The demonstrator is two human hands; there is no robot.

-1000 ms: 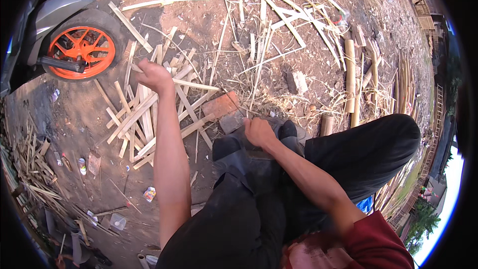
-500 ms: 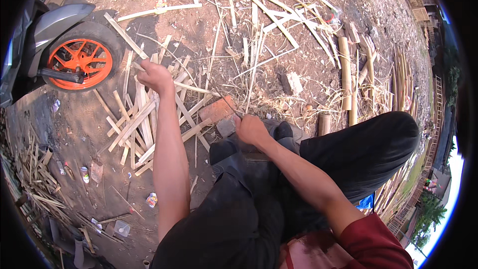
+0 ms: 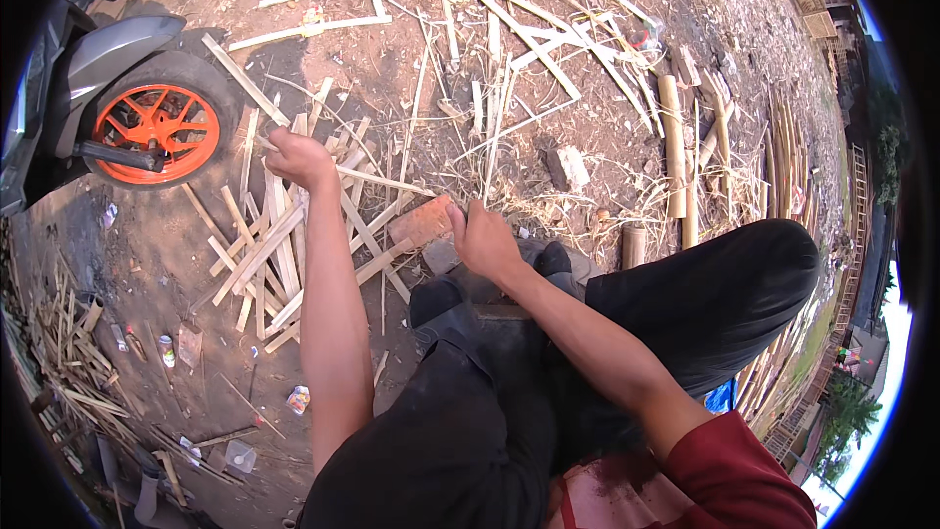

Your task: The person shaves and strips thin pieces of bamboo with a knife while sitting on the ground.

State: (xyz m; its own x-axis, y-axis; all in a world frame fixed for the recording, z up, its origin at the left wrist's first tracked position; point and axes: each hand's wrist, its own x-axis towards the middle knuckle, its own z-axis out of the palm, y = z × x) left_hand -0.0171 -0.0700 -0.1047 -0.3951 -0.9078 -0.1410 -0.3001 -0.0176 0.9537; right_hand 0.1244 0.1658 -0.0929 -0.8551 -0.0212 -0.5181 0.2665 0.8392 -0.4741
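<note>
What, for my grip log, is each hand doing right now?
Left hand: closed, holding a thin pale strip.
Right hand: partly curled; whether it holds anything cannot be told.

Left hand (image 3: pixel 302 159): over the far part of the stick pile (image 3: pixel 262 257), around a strip (image 3: pixel 382 179).
Strip: runs right from the left hand toward the far side of the brick (image 3: pixel 416 221).
Right hand (image 3: pixel 487 240): at the brick's right end.
Wheel (image 3: pixel 157 132): left of the left hand.
Loose slats (image 3: pixel 519 37): strewn across the far middle.
Block (image 3: pixel 568 168): right of the right hand, farther off.
Bamboo pole (image 3: pixel 672 147): right of the block.
Can (image 3: pixel 166 351): left, nearer than the wheel.
</note>
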